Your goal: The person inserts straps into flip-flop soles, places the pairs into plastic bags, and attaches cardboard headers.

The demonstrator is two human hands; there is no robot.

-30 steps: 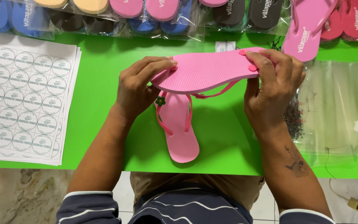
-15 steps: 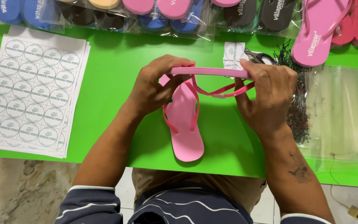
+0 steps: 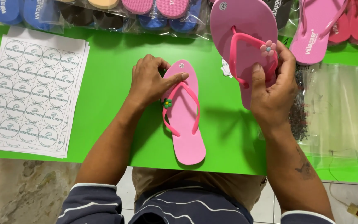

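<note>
Seen from the head camera, a person in a striped navy top works at a bright green table (image 3: 104,54). The left hand (image 3: 150,81) rests on the toe end of a pink flip-flop (image 3: 185,120) lying flat on the table, strap side up; its fingers curl over the sole's edge and the thumb lies across the top of the strap, pressing rather than lifting. A small green flower charm (image 3: 167,103) sits on that sandal's left strap, just below the hand.

The right hand (image 3: 272,93) grips a second pink flip-flop (image 3: 245,37), raised off the table and tilted, toe away from the person, with thumb on the sole and fingers wrapped behind its right edge. A pink flower charm (image 3: 267,49) is fixed to its strap, touching the fingertips.

To the left lies a stack of round-sticker sheets (image 3: 30,95). Bagged sandals (image 3: 146,12) in blue, pink and dark colours line the far edge, and clear plastic bags (image 3: 344,108) lie to the right.
</note>
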